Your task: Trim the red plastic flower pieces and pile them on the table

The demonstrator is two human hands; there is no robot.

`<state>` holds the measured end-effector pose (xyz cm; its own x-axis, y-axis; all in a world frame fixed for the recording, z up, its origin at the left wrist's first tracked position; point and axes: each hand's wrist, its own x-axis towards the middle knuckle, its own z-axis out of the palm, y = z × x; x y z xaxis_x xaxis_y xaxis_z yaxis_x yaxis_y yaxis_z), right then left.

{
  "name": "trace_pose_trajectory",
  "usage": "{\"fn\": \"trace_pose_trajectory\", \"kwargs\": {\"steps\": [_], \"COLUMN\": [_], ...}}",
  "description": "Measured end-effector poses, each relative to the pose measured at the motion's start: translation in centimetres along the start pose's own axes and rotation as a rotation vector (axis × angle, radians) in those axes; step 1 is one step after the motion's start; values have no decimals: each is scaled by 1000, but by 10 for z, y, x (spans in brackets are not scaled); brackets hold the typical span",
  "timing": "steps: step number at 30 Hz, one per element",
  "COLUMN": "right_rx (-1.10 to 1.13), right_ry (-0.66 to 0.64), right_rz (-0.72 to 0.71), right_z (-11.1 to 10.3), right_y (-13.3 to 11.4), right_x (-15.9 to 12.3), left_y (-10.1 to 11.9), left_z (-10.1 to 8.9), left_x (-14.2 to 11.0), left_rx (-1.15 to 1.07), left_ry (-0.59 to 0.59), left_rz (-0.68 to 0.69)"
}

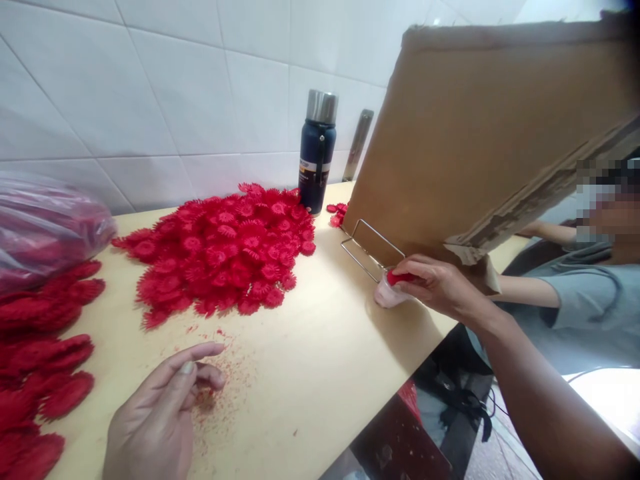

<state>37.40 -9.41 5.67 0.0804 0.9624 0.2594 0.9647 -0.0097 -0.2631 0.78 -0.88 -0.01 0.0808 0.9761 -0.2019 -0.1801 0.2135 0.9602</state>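
My left hand [160, 413] rests at the near edge of the pale wooden table [320, 373], index finger stretched out, the other fingers loosely bent, nothing in it. Its fingertips lie among red crumbs [220, 380]. My right hand [440, 287] reaches across to the right and is closed on a small pale cup-like piece with a red part [393, 288]. That piece sits by a wire frame [370, 250] at the foot of a big tilted cardboard sheet [475, 133]. A heap of red plastic flower pieces [225, 253] lies mid-table.
Rows of red flower pieces [40, 360] and a clear bag of them [45, 227] lie at the left. A dark blue flask [317, 153] and a metal tube [359, 143] stand at the tiled wall. A person in a grey shirt [585, 307] sits at the right.
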Motion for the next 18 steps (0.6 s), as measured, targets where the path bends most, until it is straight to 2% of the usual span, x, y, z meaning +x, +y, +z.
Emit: {"fn": "trace_pose_trajectory", "kwargs": {"steps": [6,18], "right_rx": [30,13], "right_ry": [-107,-106], "right_rz": [-55,-62], "right_z": [3,7], "right_y": [13,17], "right_x": [3,2], "left_y": [-4,-2], "left_z": [-2,0], "left_x": [1,0], "left_rx": [18,79], "left_ry": [-9,-25], "left_rz": [-15,-46]}}
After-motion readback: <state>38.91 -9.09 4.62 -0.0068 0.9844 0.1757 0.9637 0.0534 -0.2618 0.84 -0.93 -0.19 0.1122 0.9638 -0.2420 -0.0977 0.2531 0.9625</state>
